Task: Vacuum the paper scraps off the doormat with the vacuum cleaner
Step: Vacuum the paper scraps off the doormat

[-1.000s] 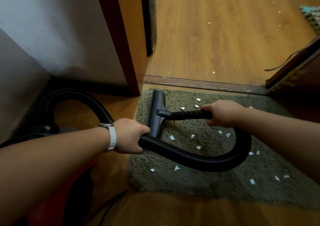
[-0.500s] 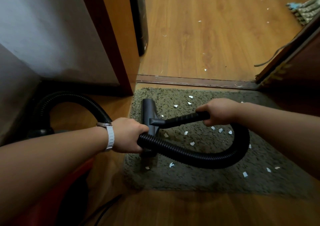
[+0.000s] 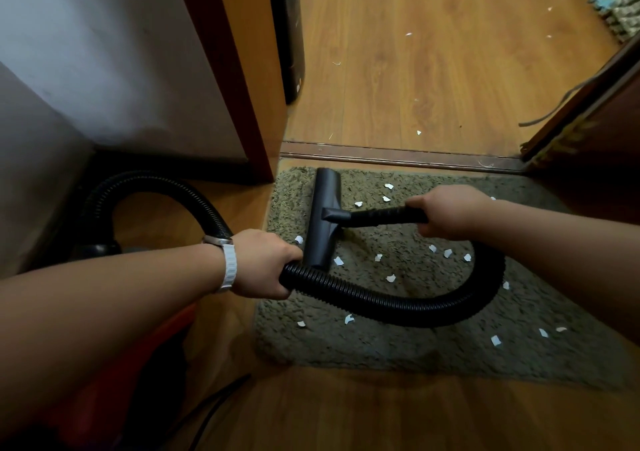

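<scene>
The black nozzle (image 3: 323,218) is laid flat on the doormat (image 3: 398,346) among paper scraps (image 3: 390,278). Its handle (image 3: 384,215) is gripped by the right hand (image 3: 450,211); the hose (image 3: 381,300) is clasped by the left hand (image 3: 265,263).

I am seeing the black hose (image 3: 381,303) looping across the doormat (image 3: 398,350), fencing in its middle. The nozzle head (image 3: 325,218) is lying along the mat's left edge. The door frame (image 3: 242,80) is crowding the left; wood floor (image 3: 433,69) past the threshold strip (image 3: 398,156) is lying open.
</scene>
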Demonstrator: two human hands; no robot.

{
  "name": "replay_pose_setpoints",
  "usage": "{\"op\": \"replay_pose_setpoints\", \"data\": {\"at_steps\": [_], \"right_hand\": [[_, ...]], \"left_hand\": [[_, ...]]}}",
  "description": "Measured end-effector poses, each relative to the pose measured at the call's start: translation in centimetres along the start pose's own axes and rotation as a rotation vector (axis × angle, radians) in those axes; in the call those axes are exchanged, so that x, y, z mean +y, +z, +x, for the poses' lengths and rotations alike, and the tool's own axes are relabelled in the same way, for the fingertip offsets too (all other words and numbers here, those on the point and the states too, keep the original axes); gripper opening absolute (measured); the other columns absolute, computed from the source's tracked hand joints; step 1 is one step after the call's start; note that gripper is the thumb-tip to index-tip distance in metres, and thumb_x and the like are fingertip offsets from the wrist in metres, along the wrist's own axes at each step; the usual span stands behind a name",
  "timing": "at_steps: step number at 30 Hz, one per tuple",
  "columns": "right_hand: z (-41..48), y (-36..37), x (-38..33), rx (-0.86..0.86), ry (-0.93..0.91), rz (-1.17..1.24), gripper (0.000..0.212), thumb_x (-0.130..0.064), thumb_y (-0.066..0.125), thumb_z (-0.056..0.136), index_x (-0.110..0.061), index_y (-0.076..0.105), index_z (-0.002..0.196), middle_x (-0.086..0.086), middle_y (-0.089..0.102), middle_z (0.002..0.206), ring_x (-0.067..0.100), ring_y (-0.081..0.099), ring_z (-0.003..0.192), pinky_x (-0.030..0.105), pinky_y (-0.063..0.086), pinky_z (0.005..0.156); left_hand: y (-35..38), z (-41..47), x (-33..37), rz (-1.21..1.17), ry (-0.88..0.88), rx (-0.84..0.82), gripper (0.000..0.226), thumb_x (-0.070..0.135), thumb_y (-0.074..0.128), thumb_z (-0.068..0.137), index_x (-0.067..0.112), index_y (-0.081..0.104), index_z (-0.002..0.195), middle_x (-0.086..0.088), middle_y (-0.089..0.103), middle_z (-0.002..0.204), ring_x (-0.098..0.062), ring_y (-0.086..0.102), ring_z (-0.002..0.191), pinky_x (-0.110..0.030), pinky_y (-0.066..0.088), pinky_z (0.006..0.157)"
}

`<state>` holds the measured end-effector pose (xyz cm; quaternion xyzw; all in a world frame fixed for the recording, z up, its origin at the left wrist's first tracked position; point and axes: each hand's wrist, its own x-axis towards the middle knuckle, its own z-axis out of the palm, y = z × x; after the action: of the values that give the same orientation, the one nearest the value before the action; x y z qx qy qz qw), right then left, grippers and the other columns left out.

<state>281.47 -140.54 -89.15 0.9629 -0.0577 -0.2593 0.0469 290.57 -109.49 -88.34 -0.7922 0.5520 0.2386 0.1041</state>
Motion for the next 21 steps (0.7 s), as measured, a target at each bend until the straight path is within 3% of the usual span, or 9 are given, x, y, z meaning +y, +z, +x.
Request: {"op": "replay_pose_setpoints", "data": {"at_steps": [5, 9, 16, 21], "right_hand": [[0.3, -0.8, -1.4, -0.007, -0.016, -0.040, 0.039, -0.029, 0.059, 0.090, -0.035, 0.055, 0.129, -0.008, 0.061, 0.078, 0.009, 0.058, 0.064, 0.029, 0.057, 0.056], [0.8, -0.9, -3.6, 0.002, -0.065, -0.067, 0.041, -0.030, 0.057, 0.092, -0.035, 0.053, 0.133, -0.009, 0.057, 0.076, 0.008, 0.055, 0.061, 0.024, 0.047, 0.049], [1.2, -1.3, -5.5, 0.000, -0.067, -0.055, 0.044, -0.027, 0.057, 0.092, -0.033, 0.053, 0.135, -0.009, 0.055, 0.074, 0.008, 0.054, 0.059, 0.023, 0.046, 0.048], [0.8, -1.5, -4.1, 0.000, -0.008, -0.039, 0.039, -0.029, 0.059, 0.091, -0.032, 0.056, 0.130, -0.009, 0.057, 0.077, 0.008, 0.056, 0.062, 0.024, 0.048, 0.051]], "left_hand": [[0.1, -0.7, -0.2, -0.001, 0.002, -0.012, 0.018, 0.043, 0.060, 0.079, 0.030, 0.048, 0.081, 0.011, 0.053, 0.071, -0.014, 0.056, 0.070, -0.030, 0.052, 0.068], [0.7, -1.4, -1.0, 0.006, 0.005, -0.042, 0.019, 0.043, 0.061, 0.078, 0.029, 0.049, 0.082, 0.010, 0.056, 0.072, -0.014, 0.060, 0.071, -0.032, 0.055, 0.069], [1.2, -2.3, -2.4, 0.004, -0.010, -0.069, 0.016, 0.042, 0.060, 0.077, 0.030, 0.050, 0.079, 0.008, 0.058, 0.073, -0.012, 0.060, 0.069, -0.033, 0.055, 0.068], [1.0, -2.0, -2.1, -0.001, -0.022, -0.033, 0.027, 0.040, 0.061, 0.077, 0.032, 0.037, 0.067, 0.010, 0.053, 0.068, -0.013, 0.057, 0.068, -0.030, 0.053, 0.065]]}}
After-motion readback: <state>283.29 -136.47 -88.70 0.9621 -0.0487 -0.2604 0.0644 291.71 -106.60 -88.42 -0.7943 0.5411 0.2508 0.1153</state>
